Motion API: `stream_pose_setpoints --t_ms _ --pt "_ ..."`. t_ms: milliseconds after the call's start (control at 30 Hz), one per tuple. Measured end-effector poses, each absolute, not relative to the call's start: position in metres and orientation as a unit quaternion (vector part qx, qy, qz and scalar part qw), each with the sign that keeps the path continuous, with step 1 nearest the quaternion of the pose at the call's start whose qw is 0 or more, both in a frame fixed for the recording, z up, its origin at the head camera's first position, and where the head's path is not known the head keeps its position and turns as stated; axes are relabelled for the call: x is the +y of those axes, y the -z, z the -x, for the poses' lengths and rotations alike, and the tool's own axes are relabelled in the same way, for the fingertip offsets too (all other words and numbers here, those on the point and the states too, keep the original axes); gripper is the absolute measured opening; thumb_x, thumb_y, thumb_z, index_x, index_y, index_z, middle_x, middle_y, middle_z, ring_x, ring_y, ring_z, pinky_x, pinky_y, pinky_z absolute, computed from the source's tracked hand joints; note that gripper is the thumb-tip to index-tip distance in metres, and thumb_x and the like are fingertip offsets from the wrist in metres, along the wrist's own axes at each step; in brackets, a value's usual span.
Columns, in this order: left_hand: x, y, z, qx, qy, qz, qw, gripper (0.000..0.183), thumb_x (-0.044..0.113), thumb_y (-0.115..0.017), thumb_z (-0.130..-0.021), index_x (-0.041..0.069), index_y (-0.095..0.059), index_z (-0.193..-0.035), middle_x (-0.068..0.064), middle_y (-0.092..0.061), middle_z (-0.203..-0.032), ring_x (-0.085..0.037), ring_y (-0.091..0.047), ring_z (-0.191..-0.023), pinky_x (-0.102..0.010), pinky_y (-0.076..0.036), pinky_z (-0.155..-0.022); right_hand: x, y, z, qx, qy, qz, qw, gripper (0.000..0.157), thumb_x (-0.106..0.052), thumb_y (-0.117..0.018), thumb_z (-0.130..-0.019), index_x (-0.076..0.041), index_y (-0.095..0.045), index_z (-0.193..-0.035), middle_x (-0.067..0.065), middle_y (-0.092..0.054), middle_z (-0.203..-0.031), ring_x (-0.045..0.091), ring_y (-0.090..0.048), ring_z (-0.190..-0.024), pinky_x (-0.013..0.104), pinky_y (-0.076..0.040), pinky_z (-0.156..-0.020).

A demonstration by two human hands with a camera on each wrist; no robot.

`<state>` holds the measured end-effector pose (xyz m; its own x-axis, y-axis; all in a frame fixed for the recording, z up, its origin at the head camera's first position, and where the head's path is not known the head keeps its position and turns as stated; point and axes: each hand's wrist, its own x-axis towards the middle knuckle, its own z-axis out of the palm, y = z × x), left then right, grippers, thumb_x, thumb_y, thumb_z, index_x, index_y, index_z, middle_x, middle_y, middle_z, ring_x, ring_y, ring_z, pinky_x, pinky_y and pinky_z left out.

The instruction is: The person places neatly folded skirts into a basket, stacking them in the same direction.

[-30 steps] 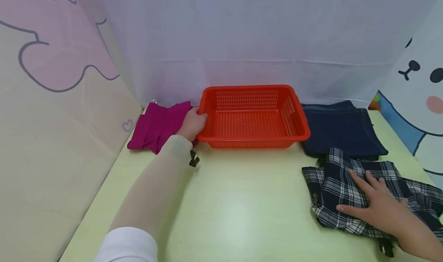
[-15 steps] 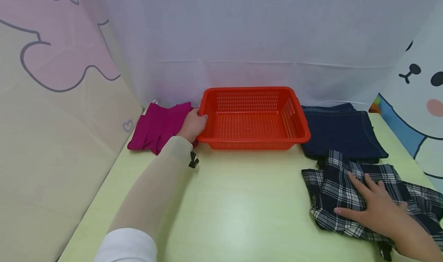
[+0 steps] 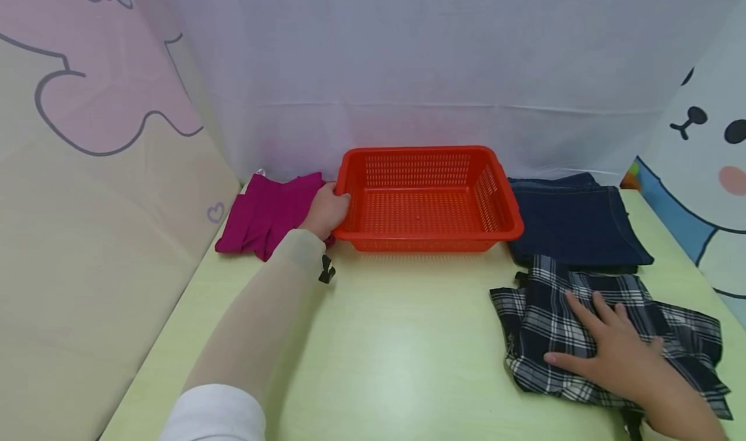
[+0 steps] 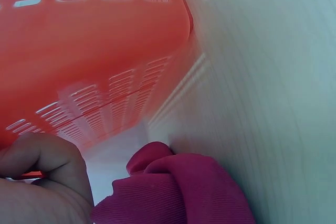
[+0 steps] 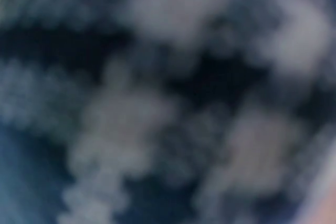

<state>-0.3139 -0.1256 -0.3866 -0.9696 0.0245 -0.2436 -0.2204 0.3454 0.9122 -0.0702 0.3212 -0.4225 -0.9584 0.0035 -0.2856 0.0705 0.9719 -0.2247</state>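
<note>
At the back of the table stands a red plastic basket [image 3: 416, 243] with slotted walls and nothing in it. My left hand [image 3: 326, 211] grips its left rim; in the left wrist view the curled fingers [image 4: 52, 156] show at the rim. My right hand [image 3: 618, 353] lies with spread fingers on a black-and-white plaid garment [image 3: 553, 318], loosely folded at the front right. Plaid cloth [image 5: 173, 103] fills the right wrist view, badly blurred.
A folded magenta garment [image 3: 268, 211] lies left of the basket, partly behind my left hand. Folded dark blue jeans [image 3: 574, 224] lie to its right, just behind the plaid garment. A white curtain [image 3: 419, 59] closes off the back of the pale table [image 3: 373, 344].
My right hand and the plaid garment under it have slid a little to the left. The left hand and the basket have stayed in place.
</note>
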Motion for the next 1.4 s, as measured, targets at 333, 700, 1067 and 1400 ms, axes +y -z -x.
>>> stream_pose_setpoints --t_ms 333,700,1067,1400 --pt "-0.124 0.391 0.317 0.824 -0.555 0.052 0.098 0.043 0.026 -0.048 -0.097 0.012 -0.037 -0.136 -0.013 -0.055 -0.122 -0.033 -0.06 -0.102 -0.044 -0.054 -0.073 0.298 0.42 0.07 0.984 0.115 -0.014 0.138 0.123 -0.085 -0.054 -0.059 -0.021 -0.005 -0.152 0.036 -0.001 -0.147 0.064 0.007 -0.124 0.085 0.008 -0.067" --pt "-0.126 0.392 0.318 0.825 -0.555 0.048 0.096 0.041 0.025 -0.047 -0.098 0.012 -0.037 -0.135 -0.014 -0.055 -0.121 -0.034 -0.06 -0.102 -0.043 -0.055 -0.072 0.272 0.418 0.074 0.984 0.115 -0.002 0.135 0.125 -0.086 -0.055 -0.055 -0.02 -0.011 -0.151 0.035 -0.006 -0.147 0.064 0.001 -0.125 0.084 0.008 -0.068" --pt "-0.126 0.391 0.318 0.827 -0.551 0.052 0.102 0.043 0.028 -0.049 -0.097 0.012 -0.037 -0.136 -0.014 -0.055 -0.12 -0.033 -0.061 -0.1 -0.043 -0.055 -0.069 0.248 0.418 0.077 0.983 0.124 0.003 0.136 0.125 -0.087 -0.054 -0.053 -0.021 -0.015 -0.151 0.033 -0.007 -0.148 0.063 0.0 -0.127 0.084 0.009 -0.07" --pt "-0.127 0.395 0.322 0.828 -0.551 0.048 0.095 0.043 0.029 -0.048 -0.097 0.013 -0.038 -0.135 -0.014 -0.055 -0.12 -0.032 -0.061 -0.099 -0.044 -0.055 -0.071 0.224 0.421 0.08 0.985 0.12 0.015 0.125 0.124 -0.089 -0.052 -0.053 -0.023 -0.016 -0.151 0.03 -0.009 -0.149 0.062 -0.003 -0.128 0.084 0.008 -0.071"
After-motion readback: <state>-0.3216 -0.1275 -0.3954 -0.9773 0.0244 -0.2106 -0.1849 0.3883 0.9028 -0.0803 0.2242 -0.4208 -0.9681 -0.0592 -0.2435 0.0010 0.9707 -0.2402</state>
